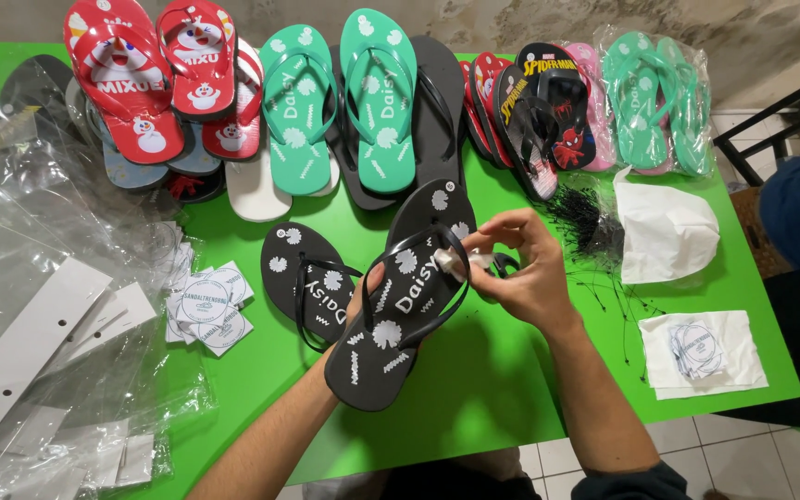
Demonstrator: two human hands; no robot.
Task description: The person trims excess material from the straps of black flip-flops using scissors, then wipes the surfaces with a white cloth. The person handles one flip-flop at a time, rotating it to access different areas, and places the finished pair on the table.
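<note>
The left hand [363, 292] holds a black rubber flip-flop with white flowers [400, 310] from under, fingers closed around its middle. The right hand [520, 268] pinches a small white tag [451, 264] at the strap. The flip-flop looks light, bendy and best held by the sole.

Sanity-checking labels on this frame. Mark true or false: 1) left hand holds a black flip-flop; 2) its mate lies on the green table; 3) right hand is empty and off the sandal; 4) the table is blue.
1) True: the left hand grips the black flip-flop from beneath.
2) True: a second black flip-flop lies on the green table.
3) False: the right hand pinches a small pale piece at the strap.
4) False: it is green.
</note>
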